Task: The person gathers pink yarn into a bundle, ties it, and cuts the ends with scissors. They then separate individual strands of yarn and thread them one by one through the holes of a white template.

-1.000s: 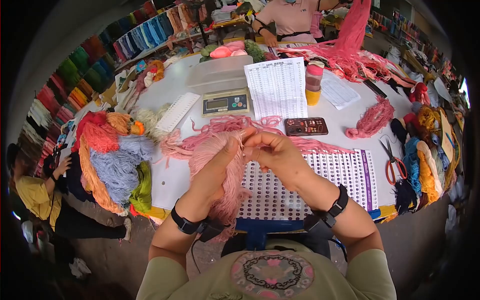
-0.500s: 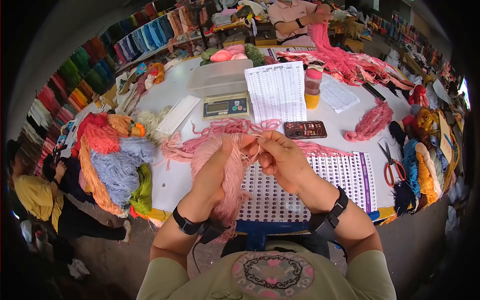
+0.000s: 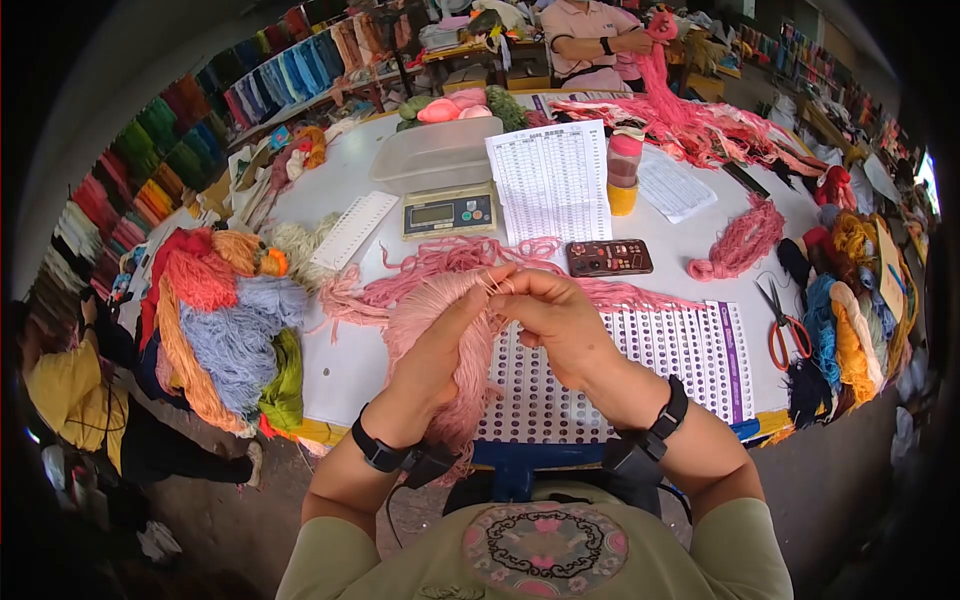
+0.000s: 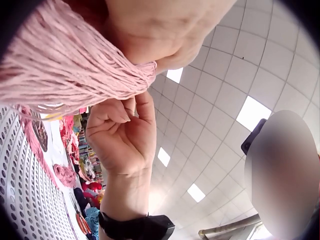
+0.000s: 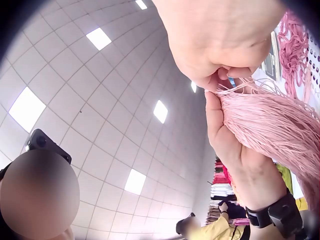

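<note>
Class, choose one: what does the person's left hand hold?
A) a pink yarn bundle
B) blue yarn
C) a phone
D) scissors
A: the left hand grips the pink yarn bundle, while the scissors and phone lie on the table.

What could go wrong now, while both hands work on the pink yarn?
1. The right hand pinches only a few strands of the pink yarn bundle that the left hand grips; a pull may tangle neighbouring strands.
2. The bundle's tail hangs by the left wristband and might snag there.
3. Loose pink yarn on the table behind could get mixed in.
</note>
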`<state>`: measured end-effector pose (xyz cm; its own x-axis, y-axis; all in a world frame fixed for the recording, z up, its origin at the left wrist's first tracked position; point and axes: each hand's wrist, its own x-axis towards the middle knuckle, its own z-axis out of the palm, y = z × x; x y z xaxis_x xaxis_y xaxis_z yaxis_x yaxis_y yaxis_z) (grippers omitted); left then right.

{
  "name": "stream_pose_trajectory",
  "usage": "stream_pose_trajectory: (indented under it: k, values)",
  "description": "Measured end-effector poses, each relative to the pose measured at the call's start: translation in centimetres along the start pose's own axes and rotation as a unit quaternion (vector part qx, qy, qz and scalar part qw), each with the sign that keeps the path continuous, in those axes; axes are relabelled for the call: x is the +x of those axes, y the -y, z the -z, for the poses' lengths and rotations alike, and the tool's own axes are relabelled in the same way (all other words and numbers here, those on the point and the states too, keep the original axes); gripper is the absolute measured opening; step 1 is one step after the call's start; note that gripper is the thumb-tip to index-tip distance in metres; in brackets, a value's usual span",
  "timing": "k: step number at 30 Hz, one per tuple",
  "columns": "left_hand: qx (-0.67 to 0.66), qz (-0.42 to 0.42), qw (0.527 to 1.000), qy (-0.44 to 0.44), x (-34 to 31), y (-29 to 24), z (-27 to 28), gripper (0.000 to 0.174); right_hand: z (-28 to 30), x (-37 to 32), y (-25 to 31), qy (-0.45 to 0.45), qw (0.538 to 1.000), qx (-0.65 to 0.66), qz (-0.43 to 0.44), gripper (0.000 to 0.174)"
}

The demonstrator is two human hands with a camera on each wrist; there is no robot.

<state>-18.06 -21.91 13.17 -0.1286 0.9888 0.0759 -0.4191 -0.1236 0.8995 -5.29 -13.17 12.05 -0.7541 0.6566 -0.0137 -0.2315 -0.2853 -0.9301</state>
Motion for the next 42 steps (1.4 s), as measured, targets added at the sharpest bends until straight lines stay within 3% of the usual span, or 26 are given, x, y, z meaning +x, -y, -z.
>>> stream_pose_trajectory:
  k: [4, 13, 17, 19, 22, 24, 28, 33, 37, 39, 41, 42]
  values:
    - [-0.076, 0.008, 0.997, -0.004, 0.2, 0.3, 0.3, 0.043, -0.4, -0.2, 0.3, -0.023, 0.999, 0.027, 0.011, 0.004]
    - [0.054, 0.028, 0.996, -0.064, 0.0, 0.2, 0.4, 0.035, 0.0, -0.1, -0.3, 0.004, 0.999, 0.05, 0.004, 0.004]
    - [-0.037, -0.005, 0.999, -0.006, 0.5, 0.8, 1.0, 0.044, 0.2, 0.2, -0.2, -0.022, 0.993, 0.118, -0.007, 0.009]
    - [-0.095, -0.029, 0.995, 0.017, 0.6, 1.0, 1.3, 0.048, 0.2, 0.2, -0.3, -0.026, 0.996, 0.085, 0.002, 0.009]
    - [-0.066, -0.021, 0.998, 0.011, 0.3, 1.1, 1.3, 0.052, -0.3, 0.1, 0.2, -0.017, 0.999, 0.024, 0.016, 0.01]
    - [0.061, -0.036, 0.998, 0.0, 0.1, 1.0, 0.7, 0.058, -0.5, 0.1, 0.3, -0.005, 1.0, -0.003, 0.021, 0.01]
    - [0.108, -0.028, 0.994, -0.01, 0.0, 0.7, 0.0, 0.055, -0.4, 0.3, -0.3, -0.017, 0.999, -0.025, 0.018, 0.011]
    - [-0.03, -0.003, 0.999, -0.027, 0.5, 1.4, 1.0, 0.048, -0.6, 0.1, -0.3, -0.035, 0.999, 0.022, 0.023, 0.008]
    - [0.016, -0.046, 0.999, -0.006, 0.6, 1.2, 1.0, 0.038, -0.3, -0.1, -0.6, 0.006, 0.996, 0.082, 0.031, 0.007]
    - [-0.002, -0.049, 0.996, -0.079, 0.9, 0.9, 0.9, 0.029, -0.3, -0.5, 0.1, 0.022, 0.995, 0.096, 0.014, 0.007]
    - [-0.076, -0.015, 0.996, -0.041, 0.1, -1.0, 1.0, 0.025, 0.0, -0.7, 0.9, 0.051, 0.996, -0.076, -0.013, 0.008]
    - [-0.148, 0.014, 0.989, 0.0, -0.3, -2.1, 1.8, 0.022, 0.8, -0.3, 0.9, 0.001, 0.992, -0.102, 0.073, 0.009]
